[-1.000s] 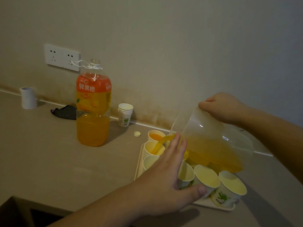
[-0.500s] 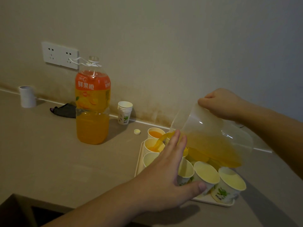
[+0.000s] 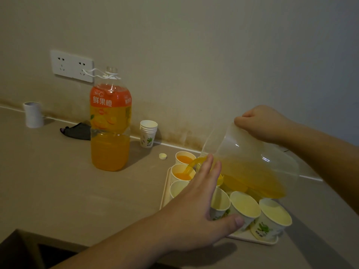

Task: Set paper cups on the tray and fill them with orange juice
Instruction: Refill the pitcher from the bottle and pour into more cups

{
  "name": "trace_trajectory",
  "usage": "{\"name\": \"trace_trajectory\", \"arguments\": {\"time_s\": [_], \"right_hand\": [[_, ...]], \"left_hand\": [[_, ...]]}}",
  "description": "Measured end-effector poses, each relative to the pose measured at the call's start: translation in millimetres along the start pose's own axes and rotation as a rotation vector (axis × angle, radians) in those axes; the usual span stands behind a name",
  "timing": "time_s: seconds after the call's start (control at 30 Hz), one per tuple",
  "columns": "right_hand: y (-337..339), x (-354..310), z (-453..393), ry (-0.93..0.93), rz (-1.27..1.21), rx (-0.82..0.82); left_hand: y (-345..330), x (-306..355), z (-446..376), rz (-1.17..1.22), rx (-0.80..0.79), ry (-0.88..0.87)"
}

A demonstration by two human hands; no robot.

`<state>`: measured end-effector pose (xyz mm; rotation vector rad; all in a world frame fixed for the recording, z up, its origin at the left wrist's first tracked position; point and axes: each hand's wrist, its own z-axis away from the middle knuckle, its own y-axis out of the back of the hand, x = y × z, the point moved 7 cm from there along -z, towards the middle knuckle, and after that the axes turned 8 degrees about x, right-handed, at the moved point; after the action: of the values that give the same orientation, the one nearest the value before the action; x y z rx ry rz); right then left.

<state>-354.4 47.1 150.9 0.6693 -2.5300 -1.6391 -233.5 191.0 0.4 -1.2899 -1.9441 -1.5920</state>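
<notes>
The pouring step is under way. At right of the frame the right hand clamps its curled fingers on the handle side of a clear pitcher, tipped so a stream of juice falls into the second cup at the far left of the tray, lower centre. The far cup already holds juice; the near cups look empty. The left hand hovers flat over the cups, fingers straight and nearly together. Next, judging by the level, the pitcher needs righting, then shifting to the third cup.

Clear glossy plastic pitcher; matt paper cups; smooth countertop.
</notes>
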Motion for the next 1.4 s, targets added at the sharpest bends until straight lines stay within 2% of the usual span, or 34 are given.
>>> {"name": "trace_trajectory", "arguments": {"time_s": [0.5,0.67,1.4], "right_hand": [[11,30,6,-0.167,-0.316,0.097],[24,43,10,-0.182,-0.338,0.113],[29,57,21,-0.083,0.090,0.013]], "left_hand": [[8,15,-14,-0.027,0.023,-0.038],[4,25,-24,-0.055,0.018,-0.080],[-39,31,-25,0.001,-0.054,-0.082]]}}
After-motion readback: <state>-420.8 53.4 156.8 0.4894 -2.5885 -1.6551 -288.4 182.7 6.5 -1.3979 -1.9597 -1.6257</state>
